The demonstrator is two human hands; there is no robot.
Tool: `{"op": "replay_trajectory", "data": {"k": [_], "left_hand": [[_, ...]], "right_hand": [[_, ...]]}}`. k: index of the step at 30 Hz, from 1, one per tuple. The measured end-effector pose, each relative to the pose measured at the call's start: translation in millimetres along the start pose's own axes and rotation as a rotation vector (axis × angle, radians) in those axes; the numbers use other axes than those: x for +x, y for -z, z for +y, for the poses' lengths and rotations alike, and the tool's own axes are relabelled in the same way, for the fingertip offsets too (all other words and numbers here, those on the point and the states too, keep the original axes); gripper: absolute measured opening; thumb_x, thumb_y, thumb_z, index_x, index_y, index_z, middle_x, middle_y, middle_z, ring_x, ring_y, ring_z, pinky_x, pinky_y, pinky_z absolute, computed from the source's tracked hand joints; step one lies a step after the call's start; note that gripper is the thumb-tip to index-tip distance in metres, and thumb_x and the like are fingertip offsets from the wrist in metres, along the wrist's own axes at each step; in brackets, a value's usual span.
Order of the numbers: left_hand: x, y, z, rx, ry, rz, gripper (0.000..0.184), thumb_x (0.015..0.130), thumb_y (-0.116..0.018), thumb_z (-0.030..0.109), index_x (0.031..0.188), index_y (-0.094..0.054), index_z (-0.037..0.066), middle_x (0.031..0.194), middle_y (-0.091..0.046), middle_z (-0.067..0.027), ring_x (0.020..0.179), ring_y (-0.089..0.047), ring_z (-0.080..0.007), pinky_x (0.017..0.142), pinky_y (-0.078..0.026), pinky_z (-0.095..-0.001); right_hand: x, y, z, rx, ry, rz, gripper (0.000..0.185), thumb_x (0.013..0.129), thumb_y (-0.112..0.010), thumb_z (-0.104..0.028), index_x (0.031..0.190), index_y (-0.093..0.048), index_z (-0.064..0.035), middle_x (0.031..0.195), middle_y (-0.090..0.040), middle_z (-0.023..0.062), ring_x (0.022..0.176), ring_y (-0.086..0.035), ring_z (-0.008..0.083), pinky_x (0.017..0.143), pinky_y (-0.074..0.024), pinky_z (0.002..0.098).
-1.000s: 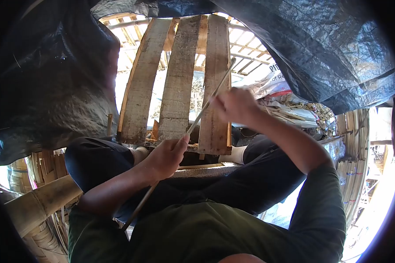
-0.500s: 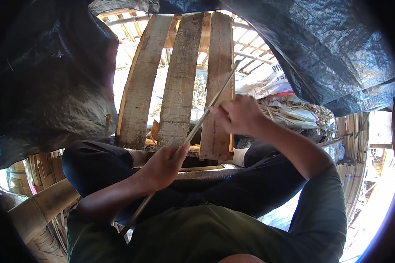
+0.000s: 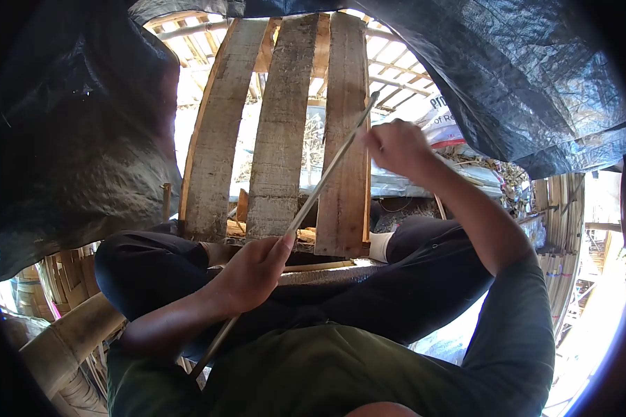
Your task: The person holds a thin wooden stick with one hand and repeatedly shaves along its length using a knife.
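A long, thin bamboo strip (image 3: 326,175) slants from above my lap up across the wooden boards. My left hand (image 3: 256,272) is closed around its lower part, thumb pointing up along it. The strip's lower end passes beneath my left wrist, toward my body. Close to the upper part of the strip is my right hand (image 3: 399,147), its fingers curled and slightly blurred. Whether anything sits inside that right hand, or whether it touches the strip, I cannot tell.
Three upright wooden boards (image 3: 277,139) stand between my legs. Dark plastic sheeting (image 3: 83,153) hangs at left, with more sheeting (image 3: 528,76) at right. A printed white sack (image 3: 442,128) lies behind. A thick bamboo pole (image 3: 69,340) is at lower left, bundled strips (image 3: 560,271) at right.
My right hand has moved up and to the right, away from the middle of the strip. My left hand keeps its grip, and the strip has barely shifted.
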State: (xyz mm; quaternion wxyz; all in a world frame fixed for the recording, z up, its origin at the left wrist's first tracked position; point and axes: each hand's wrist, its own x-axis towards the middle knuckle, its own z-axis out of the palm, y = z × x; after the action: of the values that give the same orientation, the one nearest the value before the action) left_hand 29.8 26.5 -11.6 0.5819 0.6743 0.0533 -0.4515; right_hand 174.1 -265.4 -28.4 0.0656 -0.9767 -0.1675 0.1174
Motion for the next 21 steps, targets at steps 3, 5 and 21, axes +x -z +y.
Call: {"op": "replay_trajectory", "data": {"k": [3,5,21], "left_hand": [[1,3,0,0.009,0.023,-0.016,0.055,0.103,-0.032,0.048,0.071,-0.043,0.005,0.060,-0.042,0.0000,0.058,-0.044,-0.0091,0.056,-0.040,-0.0309],[2,4,-4,-0.040,0.021,-0.042,0.054,0.103,-0.032,0.048,0.072,-0.044,0.005,0.060,-0.043,0.0002,0.057,-0.043,-0.0089,0.055,-0.040,-0.0308],[-5,2,-1,0.030,0.004,0.000,0.053,0.104,-0.032,0.045,0.073,-0.043,0.004,0.060,-0.040,-0.0001,0.057,-0.041,-0.0086,0.055,-0.039,-0.0317]], "right_hand": [[2,1,5,0.025,-0.007,0.004,0.058,0.098,-0.039,-0.049,0.067,-0.065,-0.0065,0.056,-0.061,0.0154,0.055,-0.065,0.0312,0.058,-0.0535,0.0458],[-11,4,-26,0.108,0.036,-0.140,0.057,0.098,-0.041,-0.048,0.064,-0.065,-0.0079,0.053,-0.060,0.0141,0.052,-0.065,0.0305,0.057,-0.0539,0.0464],[-18,-3,-29,-0.010,0.131,-0.044,0.056,0.098,-0.039,-0.047,0.071,-0.065,-0.0063,0.056,-0.061,0.0121,0.051,-0.064,0.0292,0.056,-0.0545,0.0440]]}}
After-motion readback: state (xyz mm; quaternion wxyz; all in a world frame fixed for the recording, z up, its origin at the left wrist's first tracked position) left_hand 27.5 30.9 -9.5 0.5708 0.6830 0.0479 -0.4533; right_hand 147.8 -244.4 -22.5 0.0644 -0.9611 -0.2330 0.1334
